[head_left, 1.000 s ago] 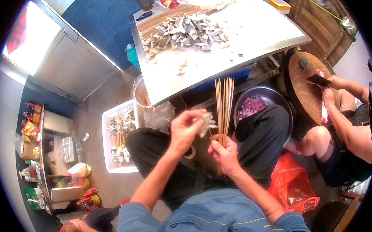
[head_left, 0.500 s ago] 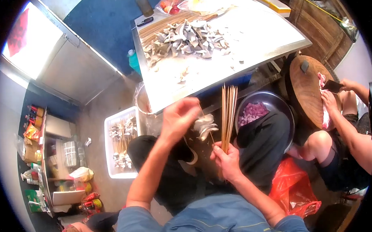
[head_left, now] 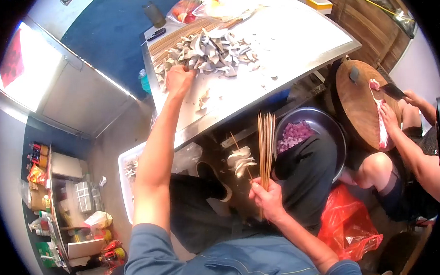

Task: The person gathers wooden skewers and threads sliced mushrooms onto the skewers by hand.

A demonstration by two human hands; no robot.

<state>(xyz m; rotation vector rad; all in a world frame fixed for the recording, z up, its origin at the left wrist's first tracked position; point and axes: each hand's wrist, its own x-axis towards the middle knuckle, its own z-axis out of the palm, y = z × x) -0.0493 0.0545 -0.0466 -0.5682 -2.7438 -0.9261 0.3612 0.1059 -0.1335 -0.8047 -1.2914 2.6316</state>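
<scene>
My right hand is closed around a bunch of thin wooden skewers, held upright over my lap. In the same grip, one skewer leans to the left with several pale oyster mushroom pieces threaded on it. Out over the table, my left hand is at the near left edge of a heap of torn grey-white oyster mushrooms. Its fingers are curled together among the pieces, and whatever they pinch is hidden. Loose skewers lie along the table behind the heap.
A white tray of loaded skewers stands on the floor at left, partly behind my arm. Near my right knee is a metal bowl of chopped purplish pieces. A co-worker cuts meat on a round wooden block. A red plastic bag lies below.
My left hand has left the mushroom skewer and moved up and left to the heap on the table. The right hand keeps hold of the skewers, nearly in place.
</scene>
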